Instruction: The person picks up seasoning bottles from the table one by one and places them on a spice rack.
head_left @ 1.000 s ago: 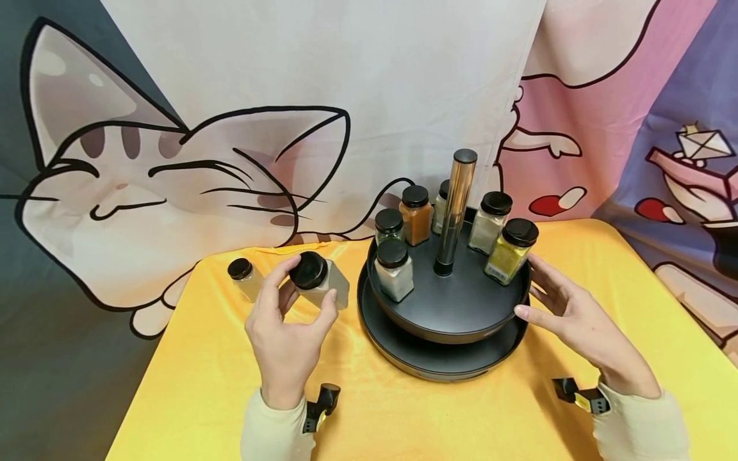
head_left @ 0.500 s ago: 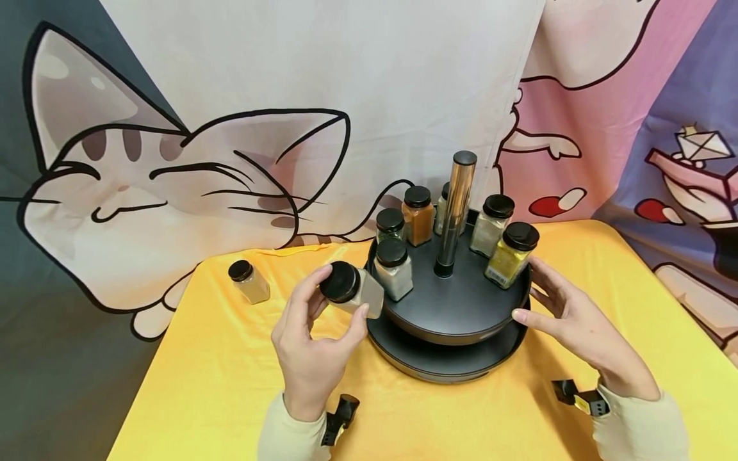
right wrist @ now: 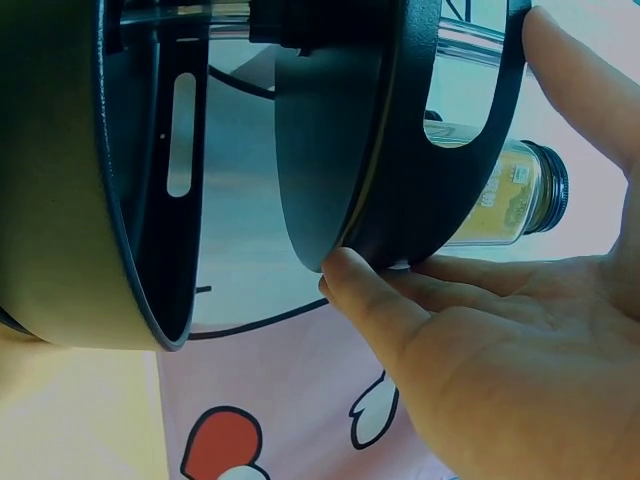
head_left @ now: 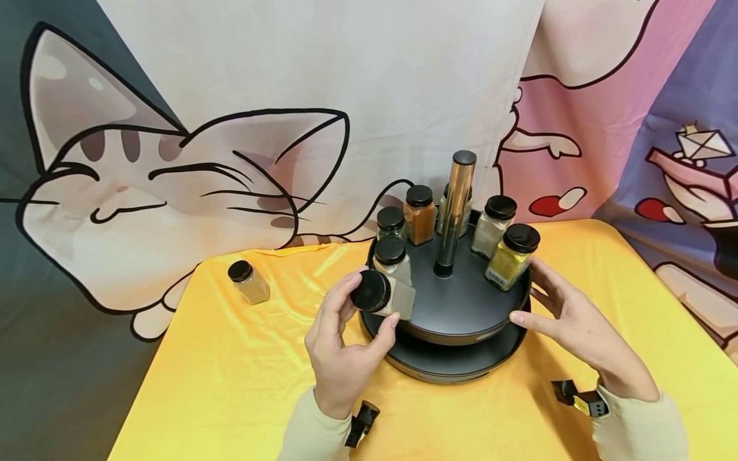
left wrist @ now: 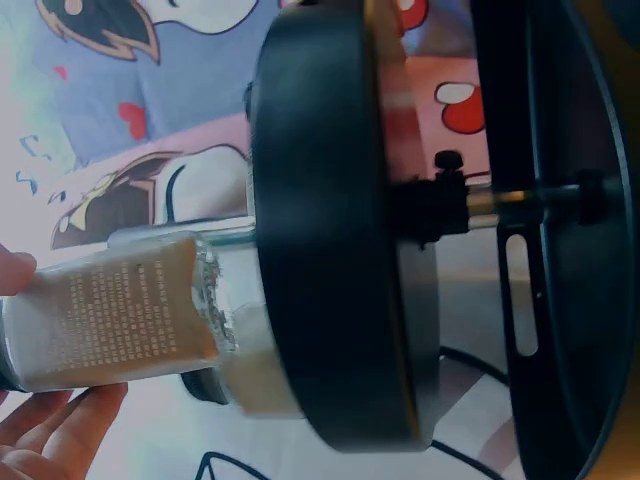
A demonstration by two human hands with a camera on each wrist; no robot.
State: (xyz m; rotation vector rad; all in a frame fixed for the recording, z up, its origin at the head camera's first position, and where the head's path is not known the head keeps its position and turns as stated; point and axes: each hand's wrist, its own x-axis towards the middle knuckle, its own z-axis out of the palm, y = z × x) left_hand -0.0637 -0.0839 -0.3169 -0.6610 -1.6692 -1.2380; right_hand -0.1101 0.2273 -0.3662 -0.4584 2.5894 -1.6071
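My left hand (head_left: 346, 358) grips a square spice jar (head_left: 400, 299) with a black lid, tilted, its lid end toward the hand. Pale powder and small print show through the jar (left wrist: 120, 315) in the left wrist view. It hangs at the left front rim of a black two-tier spice rack (head_left: 446, 314), in front of another pale jar (head_left: 398, 266); contact with the rack cannot be told. On the right, my right hand (head_left: 571, 320) holds the upper tray's edge, thumb in front and fingers further back. The right wrist view shows fingertips (right wrist: 345, 265) against the tray (right wrist: 400, 170).
Several jars stand on the upper tray, including an orange one (head_left: 419, 214) and a yellow one (head_left: 510, 259), around a metal post (head_left: 455, 211). A pale jar (head_left: 250, 285) lies or leans on the yellow cloth (head_left: 219, 378) at left. A printed curtain (head_left: 403, 77) hangs behind.
My left hand has carried the spice jar rightward from beside the rack to the upper tray's left front rim. My right hand has stayed nearly still at the tray's edge.
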